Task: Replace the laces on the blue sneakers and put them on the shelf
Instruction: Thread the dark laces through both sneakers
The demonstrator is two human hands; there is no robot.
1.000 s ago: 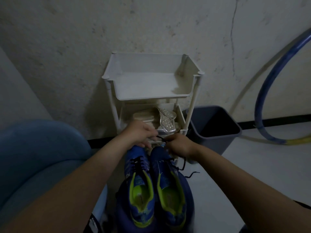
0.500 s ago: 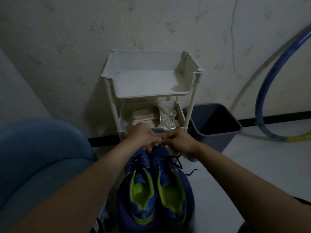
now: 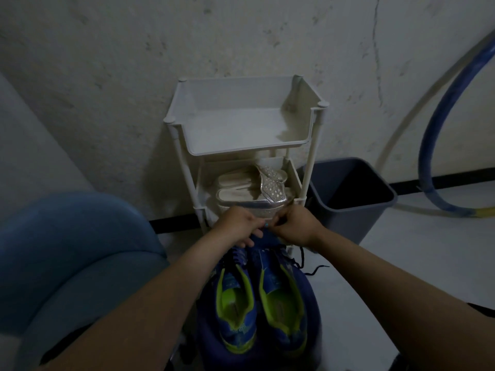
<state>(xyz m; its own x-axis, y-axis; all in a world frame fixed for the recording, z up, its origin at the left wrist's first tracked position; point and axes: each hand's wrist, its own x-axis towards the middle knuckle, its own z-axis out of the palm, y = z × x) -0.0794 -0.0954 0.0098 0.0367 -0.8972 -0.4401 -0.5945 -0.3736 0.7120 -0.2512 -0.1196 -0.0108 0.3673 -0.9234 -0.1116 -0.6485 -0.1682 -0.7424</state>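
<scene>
Both forearms reach forward and converge, the left hand (image 3: 241,223) and right hand (image 3: 297,223) knuckle to knuckle, backs up, fingers curled inward. Each grip is closed in a pinch at the toe end of the blue sneakers (image 3: 281,303). As far as the dim light shows, they pinch the black lace (image 3: 302,257), whose loose end trails out below the right wrist.

The sneakers lie side by side under the forearms, heels nearest and toes under the hands. A blue chair (image 3: 67,250) crowds the left side, while pale floor (image 3: 375,290) spreads to the right.

Just beyond the fingertips stands the white shelf (image 3: 312,129) — its lower tier holds silver sandals (image 3: 270,183), its top tray shows bare plastic. A grey bin (image 3: 348,218) stands just beside the shelf's right leg. Farther right, a blue hoop (image 3: 428,129) leans on the wall.
</scene>
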